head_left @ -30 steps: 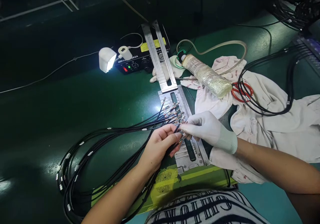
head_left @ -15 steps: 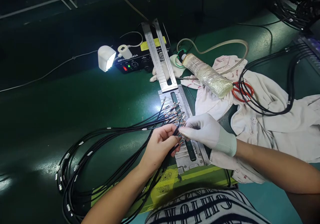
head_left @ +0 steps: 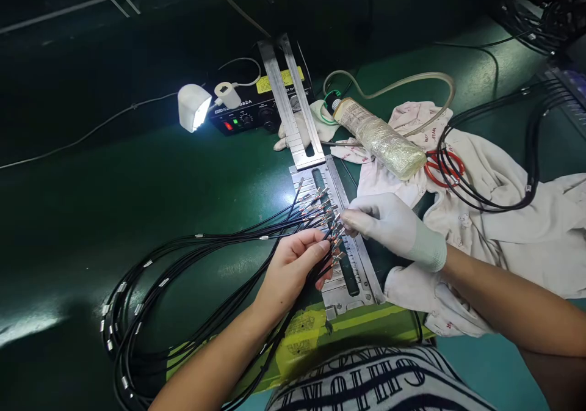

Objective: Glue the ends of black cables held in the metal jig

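My bare left hand (head_left: 297,261) is closed around several black cables (head_left: 238,304) just behind their stripped ends. Small metal terminals (head_left: 337,240) fan out past its fingertips. My right hand (head_left: 382,225), in a white glove, pinches at the tip of one terminal; its thumb and forefinger are together there, though the exact contact is too small to make out. Under both hands lies a slotted metal plate (head_left: 345,280) with ruled lines. More terminal-ended cables (head_left: 315,206) rest across the plate beyond my left hand.
A lit white lamp (head_left: 195,107) and a black control box (head_left: 247,115) stand behind. To the right are a wrapped bottle (head_left: 379,137), red-handled scissors (head_left: 444,168), white cloth (head_left: 499,258) and a cable loop (head_left: 533,148). Coiled cables (head_left: 132,301) spread left.
My right hand has drawn back a little to the right from my left fingers. More of the terminals show between the hands. My left hand has barely shifted.
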Demonstrator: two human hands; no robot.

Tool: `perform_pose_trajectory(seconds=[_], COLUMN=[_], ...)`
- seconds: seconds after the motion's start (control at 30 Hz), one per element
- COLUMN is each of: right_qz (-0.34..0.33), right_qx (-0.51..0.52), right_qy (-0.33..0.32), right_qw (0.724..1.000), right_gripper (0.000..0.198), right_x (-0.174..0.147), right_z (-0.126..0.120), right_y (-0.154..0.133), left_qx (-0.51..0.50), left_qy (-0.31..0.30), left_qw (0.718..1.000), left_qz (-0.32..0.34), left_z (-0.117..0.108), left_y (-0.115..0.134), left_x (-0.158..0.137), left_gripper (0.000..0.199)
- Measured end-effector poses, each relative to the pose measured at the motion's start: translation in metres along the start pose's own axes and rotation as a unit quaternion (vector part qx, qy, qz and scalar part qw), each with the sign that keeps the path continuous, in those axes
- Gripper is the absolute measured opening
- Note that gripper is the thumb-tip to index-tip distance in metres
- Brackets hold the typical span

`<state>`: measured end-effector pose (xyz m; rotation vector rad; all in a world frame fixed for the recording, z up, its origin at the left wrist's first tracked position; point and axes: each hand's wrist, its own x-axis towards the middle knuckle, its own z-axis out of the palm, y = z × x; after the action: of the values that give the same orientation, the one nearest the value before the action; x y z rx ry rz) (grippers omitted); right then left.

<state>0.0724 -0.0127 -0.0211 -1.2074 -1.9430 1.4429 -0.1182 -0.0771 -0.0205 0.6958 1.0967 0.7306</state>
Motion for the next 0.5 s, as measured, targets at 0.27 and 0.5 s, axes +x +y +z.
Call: perform_pose_trajectory(seconds=[0.27,0.5], right_qz=[0.003,-0.007], right_qx=[0.05,0.082], right_qy=[-0.024,-0.036], right_qw=[0.998,0.996], right_gripper=[0.037,0.034], right_x=[-0.0001,-0.0024], right_z=[0.0069,0.0068], right_y=[-0.0033,-0.0068], left_qx=[0.009,0.016], left_qy=[0.0,0.016], left_qw=[1.0,1.0], left_qz=[0.006,0.007], left_z=[0.0001,0.0021], left_y=[-0.0002,-0.0003], left_x=[0.0004,-0.0003], left_gripper=[0.029,0.025])
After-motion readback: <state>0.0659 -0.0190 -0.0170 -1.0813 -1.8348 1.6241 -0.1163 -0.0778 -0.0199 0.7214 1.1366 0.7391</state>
